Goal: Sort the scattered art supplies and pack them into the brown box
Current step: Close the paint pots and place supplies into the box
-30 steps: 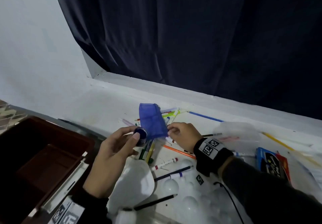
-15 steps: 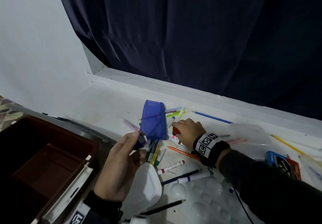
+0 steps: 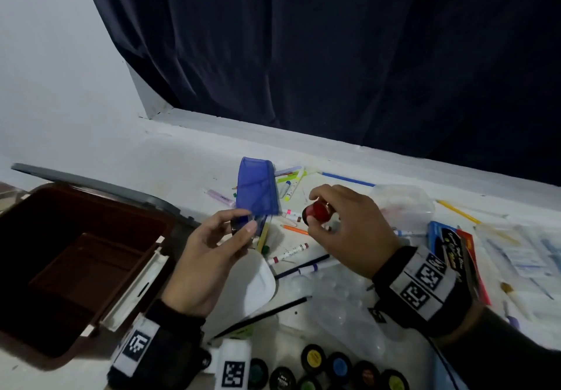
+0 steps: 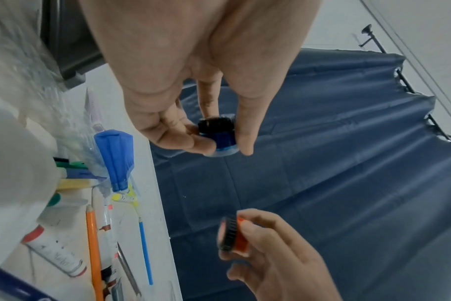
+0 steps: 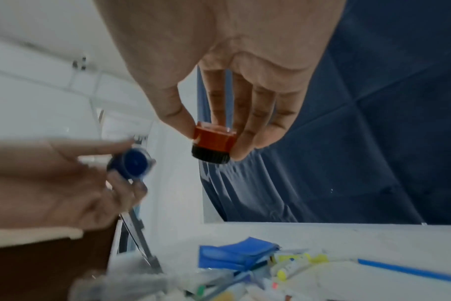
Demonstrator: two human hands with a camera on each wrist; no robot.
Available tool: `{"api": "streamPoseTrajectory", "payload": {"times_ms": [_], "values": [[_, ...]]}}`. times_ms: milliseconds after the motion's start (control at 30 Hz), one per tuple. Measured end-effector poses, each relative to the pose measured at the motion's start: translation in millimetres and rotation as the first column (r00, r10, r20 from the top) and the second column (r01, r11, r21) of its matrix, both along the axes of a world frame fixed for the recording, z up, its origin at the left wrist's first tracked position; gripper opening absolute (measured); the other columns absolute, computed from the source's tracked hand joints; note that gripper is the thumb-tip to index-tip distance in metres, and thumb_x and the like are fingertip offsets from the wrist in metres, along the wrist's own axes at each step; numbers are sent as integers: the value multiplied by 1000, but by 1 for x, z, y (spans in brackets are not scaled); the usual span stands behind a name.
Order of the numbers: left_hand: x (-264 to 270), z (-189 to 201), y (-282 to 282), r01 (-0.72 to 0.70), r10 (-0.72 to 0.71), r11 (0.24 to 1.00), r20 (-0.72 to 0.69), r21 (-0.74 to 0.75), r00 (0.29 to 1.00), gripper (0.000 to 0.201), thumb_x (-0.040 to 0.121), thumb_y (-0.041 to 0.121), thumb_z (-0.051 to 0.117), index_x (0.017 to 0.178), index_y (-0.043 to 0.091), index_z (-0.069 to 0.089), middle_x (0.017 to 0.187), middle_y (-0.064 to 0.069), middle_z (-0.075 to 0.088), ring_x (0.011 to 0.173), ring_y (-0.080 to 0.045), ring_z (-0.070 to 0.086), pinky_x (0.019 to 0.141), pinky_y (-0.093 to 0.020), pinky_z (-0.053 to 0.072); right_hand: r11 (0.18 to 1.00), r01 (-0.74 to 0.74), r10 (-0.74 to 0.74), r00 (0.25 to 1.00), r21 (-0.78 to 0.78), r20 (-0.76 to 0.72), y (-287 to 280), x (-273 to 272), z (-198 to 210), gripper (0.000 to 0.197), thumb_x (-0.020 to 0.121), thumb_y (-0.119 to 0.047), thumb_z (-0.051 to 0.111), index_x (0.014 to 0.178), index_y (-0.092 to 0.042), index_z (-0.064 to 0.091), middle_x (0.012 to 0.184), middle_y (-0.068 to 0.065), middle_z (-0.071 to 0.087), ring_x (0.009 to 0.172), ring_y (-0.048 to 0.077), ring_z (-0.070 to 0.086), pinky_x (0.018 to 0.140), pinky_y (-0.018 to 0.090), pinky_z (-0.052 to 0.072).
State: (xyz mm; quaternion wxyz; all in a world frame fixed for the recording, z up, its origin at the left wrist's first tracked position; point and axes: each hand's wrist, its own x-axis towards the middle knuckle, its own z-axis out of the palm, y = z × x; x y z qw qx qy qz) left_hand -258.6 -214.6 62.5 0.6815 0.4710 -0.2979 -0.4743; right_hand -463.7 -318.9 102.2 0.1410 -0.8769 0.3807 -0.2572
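1. The left hand is raised above the surface, and its grip pinches a small blue paint pot with a black ribbed cap between the thumb and the fingertips.
2. The right hand is also raised, to the right of the left and apart from it; its grip pinches a small red paint pot with a black cap between the thumb and the fingers.
3. In the right wrist view the red pot hangs cap downward, and the blue pot shows its round blue end to the camera.
4. The brown box stands open at the left edge of the surface, just beside the left hand; its visible inside holds none of the supplies.
5. A blue mesh pouch lies on the surface beyond the two hands, on top of several markers.
6. Markers, an orange pencil and a blue pencil lie scattered around the pouch and under the hands.
7. A white palette lies near the left wrist.
8. A row of capped paint pots stands at the near edge of the surface.
9. A dark curtain hangs behind the surface.
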Motion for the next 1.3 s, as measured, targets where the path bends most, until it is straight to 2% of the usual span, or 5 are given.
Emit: {"api": "streamPoseTrajectory", "payload": {"times_ms": [467, 600, 733, 1133, 1300], "values": [[-17, 2, 80, 204, -214, 975, 581, 83, 785, 36, 68, 20, 87, 101, 20, 73, 96, -2, 72, 61, -16, 54, 67, -28, 51, 871, -7, -302, 782, 491, 546, 137, -39, -24, 15, 86, -9, 70, 94, -20, 72, 89, -3, 72, 75, 17, 71, 76, 39, 59], [-11, -15, 86, 195, -221, 973, 745, 123, 630, 39, 70, 22, 90, 102, 31, 72, 99, 8, 71, 68, -21, 64, 72, -35, 56, 786, -82, -348, 762, 613, 547, 148, -36, -38, 28, 84, 0, 69, 100, -21, 76, 98, 4, 69, 83, 24, 72, 84, 43, 58], [-11, -21, 99, 216, -177, 972, 879, 87, 443, 38, 67, 21, 92, 94, 34, 68, 94, 14, 65, 72, -12, 60, 66, -12, 44, 770, -88, -366, 750, 632, 551, 161, -29, -50, 25, 82, 1, 71, 94, -19, 77, 97, 6, 67, 84, 24, 70, 77, 30, 57], [-9, -52, 85, 365, -289, 915, 911, 172, 296, 37, 79, 22, 82, 112, 29, 69, 97, 15, 64, 82, -3, 59, 73, -8, 41, 892, 261, -358, 907, 369, 222, 176, -6, -78, 24, 75, -21, 79, 93, -29, 64, 91, -15, 66, 86, 2, 61, 72, 11, 46], [-10, -57, 74, 397, -237, 908, 946, 134, 222, 39, 75, 18, 84, 112, 20, 71, 99, 6, 69, 86, -10, 63, 79, -15, 48, 924, 266, -306, 945, 276, 113, 170, -4, -85, 27, 75, -20, 78, 100, -22, 68, 98, -6, 64, 89, 10, 61, 82, 26, 51]]}}
